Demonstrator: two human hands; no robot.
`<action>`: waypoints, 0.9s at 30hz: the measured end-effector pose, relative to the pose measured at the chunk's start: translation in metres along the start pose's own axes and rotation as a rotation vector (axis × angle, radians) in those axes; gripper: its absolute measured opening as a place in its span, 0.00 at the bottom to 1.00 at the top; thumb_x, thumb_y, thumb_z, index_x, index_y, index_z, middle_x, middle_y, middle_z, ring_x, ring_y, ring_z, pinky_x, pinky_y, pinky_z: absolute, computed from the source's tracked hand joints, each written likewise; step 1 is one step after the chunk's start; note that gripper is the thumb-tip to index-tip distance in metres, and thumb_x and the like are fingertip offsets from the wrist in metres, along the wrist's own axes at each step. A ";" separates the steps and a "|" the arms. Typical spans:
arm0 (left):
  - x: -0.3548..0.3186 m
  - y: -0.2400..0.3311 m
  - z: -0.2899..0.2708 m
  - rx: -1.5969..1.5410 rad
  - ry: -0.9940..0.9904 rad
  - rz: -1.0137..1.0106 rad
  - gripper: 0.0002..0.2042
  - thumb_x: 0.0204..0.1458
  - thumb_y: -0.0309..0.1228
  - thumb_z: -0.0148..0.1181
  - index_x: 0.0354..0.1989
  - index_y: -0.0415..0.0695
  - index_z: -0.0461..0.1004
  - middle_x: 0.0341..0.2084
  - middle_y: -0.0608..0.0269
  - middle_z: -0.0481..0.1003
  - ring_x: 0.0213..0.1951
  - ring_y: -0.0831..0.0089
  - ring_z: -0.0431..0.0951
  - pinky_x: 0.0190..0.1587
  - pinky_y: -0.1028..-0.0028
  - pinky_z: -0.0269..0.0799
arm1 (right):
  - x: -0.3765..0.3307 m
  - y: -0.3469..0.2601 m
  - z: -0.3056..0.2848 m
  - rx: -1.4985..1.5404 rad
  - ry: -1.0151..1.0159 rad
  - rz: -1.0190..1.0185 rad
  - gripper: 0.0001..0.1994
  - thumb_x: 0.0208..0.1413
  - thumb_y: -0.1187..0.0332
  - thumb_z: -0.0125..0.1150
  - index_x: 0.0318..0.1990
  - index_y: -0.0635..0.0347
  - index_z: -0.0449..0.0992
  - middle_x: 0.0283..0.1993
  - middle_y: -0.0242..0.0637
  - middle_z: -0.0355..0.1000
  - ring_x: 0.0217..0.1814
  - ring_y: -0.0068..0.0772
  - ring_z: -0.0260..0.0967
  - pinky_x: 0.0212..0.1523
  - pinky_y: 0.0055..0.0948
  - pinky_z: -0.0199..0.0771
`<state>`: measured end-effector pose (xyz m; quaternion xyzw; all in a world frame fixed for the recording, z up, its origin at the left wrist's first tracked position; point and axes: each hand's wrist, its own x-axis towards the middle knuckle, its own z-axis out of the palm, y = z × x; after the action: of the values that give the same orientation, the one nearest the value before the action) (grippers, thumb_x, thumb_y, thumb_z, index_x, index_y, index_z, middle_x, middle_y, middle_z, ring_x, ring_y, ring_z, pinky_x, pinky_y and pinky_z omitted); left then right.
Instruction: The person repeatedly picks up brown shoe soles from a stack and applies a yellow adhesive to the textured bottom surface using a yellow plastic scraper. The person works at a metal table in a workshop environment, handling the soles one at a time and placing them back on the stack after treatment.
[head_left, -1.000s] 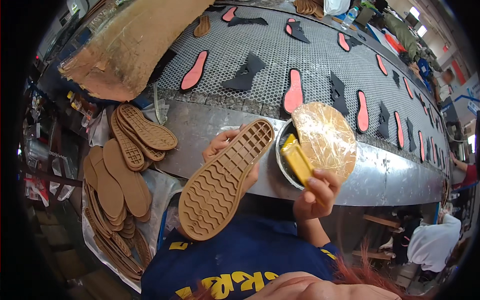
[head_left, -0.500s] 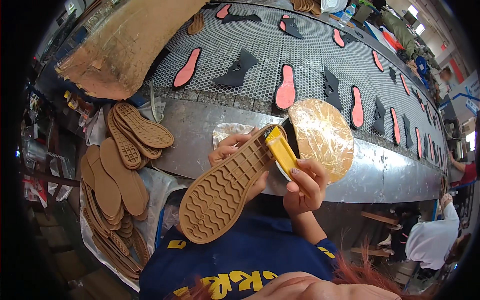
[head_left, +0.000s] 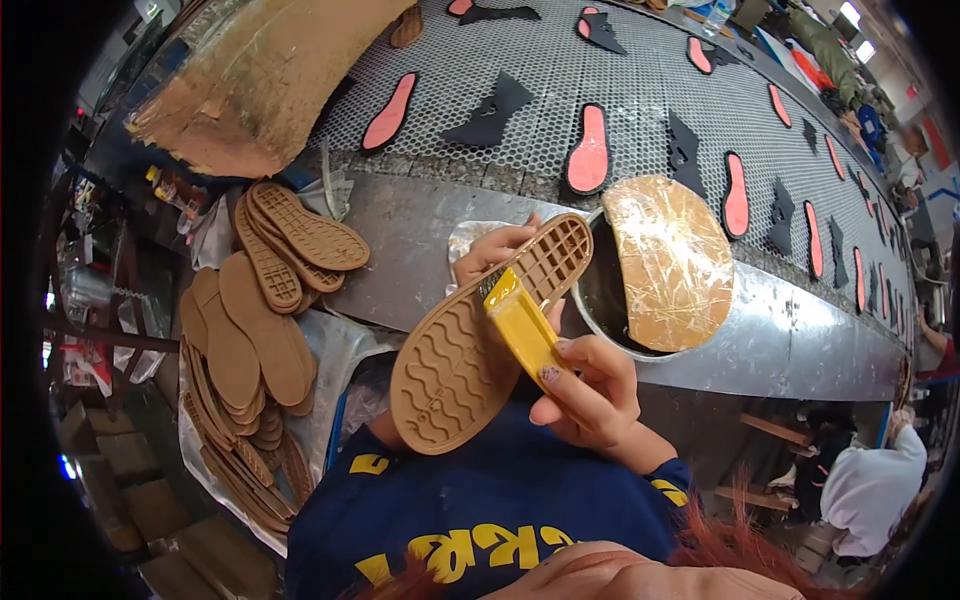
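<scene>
The left hand (head_left: pixel 497 255) is mostly hidden behind the sole (head_left: pixel 480 340), only its fingertips and knuckles showing above the sole's upper edge, and the yellow brush (head_left: pixel 522 328) covers a strip of the tread, with its bristles out of sight against the sole. The lid (head_left: pixel 668 262) blocks most of the pot (head_left: pixel 603 300) (what is inside cannot be told), and the lower soles in the stack (head_left: pixel 245 400) are buried under the upper ones. The black rim cuts off the mesh surface (head_left: pixel 640 70) at the far right.
</scene>
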<state>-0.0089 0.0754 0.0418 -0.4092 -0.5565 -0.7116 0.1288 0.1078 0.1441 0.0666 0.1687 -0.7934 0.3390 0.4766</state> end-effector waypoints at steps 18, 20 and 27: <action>-0.002 0.005 0.026 -0.130 -0.179 -0.164 0.29 0.36 0.17 0.61 0.49 0.41 0.56 0.47 0.58 0.66 0.49 0.73 0.69 0.52 0.77 0.64 | 0.027 -0.019 -0.021 0.093 -0.171 -0.211 0.20 0.57 0.56 0.59 0.43 0.69 0.70 0.46 0.54 0.59 0.40 0.40 0.69 0.40 0.29 0.78; -0.002 0.003 0.028 -0.162 -0.208 -0.140 0.27 0.36 0.17 0.61 0.48 0.40 0.58 0.46 0.59 0.66 0.48 0.74 0.69 0.52 0.77 0.64 | 0.028 -0.017 -0.022 0.107 -0.154 -0.230 0.20 0.56 0.56 0.59 0.43 0.68 0.70 0.46 0.54 0.59 0.40 0.40 0.69 0.39 0.29 0.78; -0.036 -0.026 0.035 -1.159 -0.311 -0.816 0.17 0.51 0.28 0.57 0.47 0.41 0.60 0.45 0.58 0.66 0.50 0.74 0.68 0.54 0.76 0.67 | 0.038 -0.018 -0.026 0.159 -0.163 -0.243 0.19 0.55 0.57 0.61 0.42 0.66 0.71 0.47 0.52 0.60 0.41 0.41 0.70 0.40 0.29 0.77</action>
<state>0.0124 0.1062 -0.0008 -0.2681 -0.2101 -0.8171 -0.4651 0.1166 0.1517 0.1147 0.3278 -0.7738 0.3259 0.4332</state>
